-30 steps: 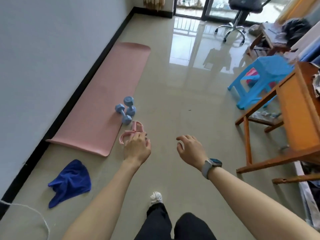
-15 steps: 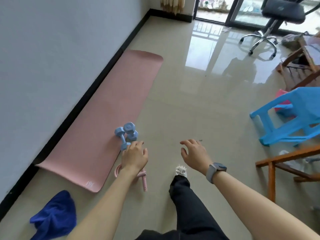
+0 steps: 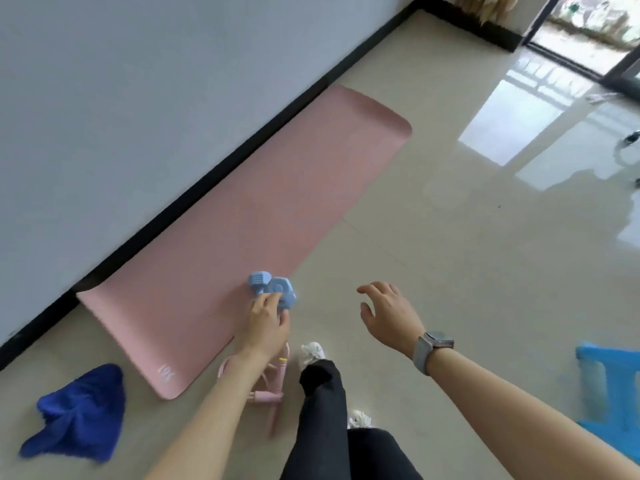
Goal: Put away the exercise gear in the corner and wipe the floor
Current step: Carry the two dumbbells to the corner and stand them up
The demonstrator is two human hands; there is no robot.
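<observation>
None of the exercise gear looks put away yet, judging by the single head view. The pink yoga mat (image 3: 249, 230) lies unrolled flat along the black baseboard (image 3: 221, 174), its near end rounded and bearing a small logo. Two light-blue dumbbells (image 3: 273, 289) sit together at the mat's right edge, one partly hidden behind the other. The left hand (image 3: 266, 323) is at them, its fingers curled over the nearer dumbbell; whether it has a firm grip or is only touching it cannot be told, since the frame is blurred. The right hand (image 3: 388, 317) hovers above the bare floor (image 3: 450, 271) well apart from the weights, fingers spread and relaxed, holding nothing; a grey smartwatch (image 3: 431, 351) sits on that wrist. A pink pull-rope exerciser (image 3: 272, 382) lies on the floor just under the left forearm, beside the person's foot in a white slipper (image 3: 313, 353). A crumpled blue cloth (image 3: 79, 414) rests on the floor near the mat's near corner, untouched, so wiping seems not begun. A blue plastic stool (image 3: 609, 393) shows at the right edge.

By these signs the task is at its start: the dumbbells come first, and the exerciser, the mat and the wiping are all left.
</observation>
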